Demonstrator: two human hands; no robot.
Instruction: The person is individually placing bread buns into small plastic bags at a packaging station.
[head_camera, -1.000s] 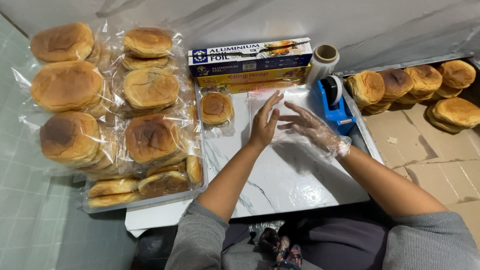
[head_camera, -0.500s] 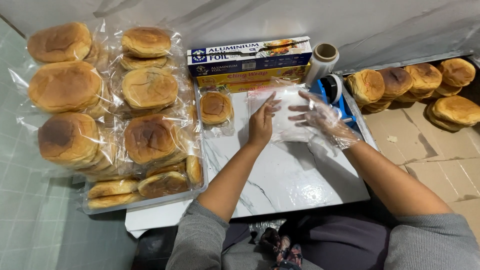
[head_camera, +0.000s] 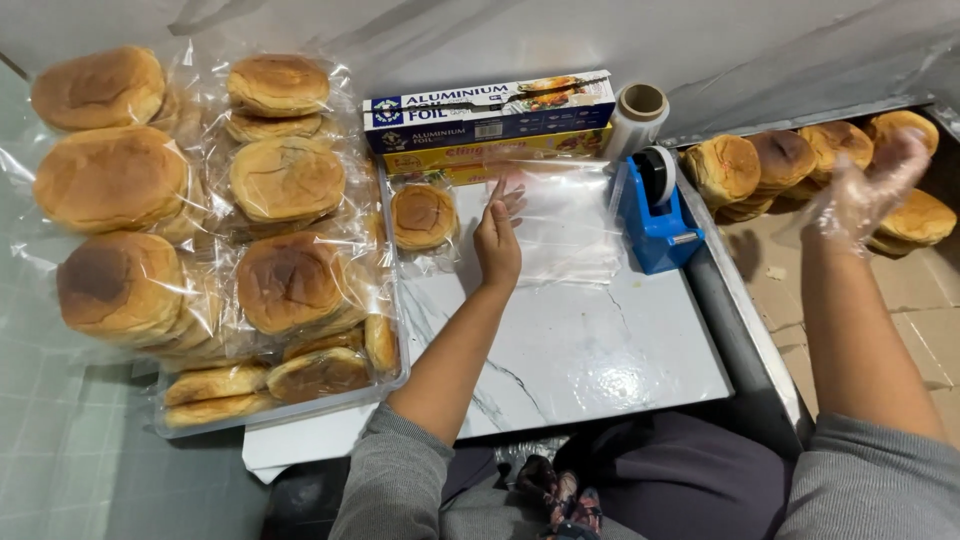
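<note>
Right hand (head_camera: 868, 190), gloved, open, has swung to buns (head_camera: 790, 165); left hand (head_camera: 497, 240) seemingly flat on bag (head_camera: 570, 230).

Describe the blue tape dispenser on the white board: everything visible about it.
The tape dispenser is a blue, plastic-looking desk type with a heavy wedge base. A roll on a light core sits upright in its cradle at the far end; the cutter end points toward the person. It stands at the right edge of the marble-patterned board, just in front of the roll of cling film. A clear plastic bag lies flat along its left side, pinned by the left hand. Neither hand touches the dispenser.
</note>
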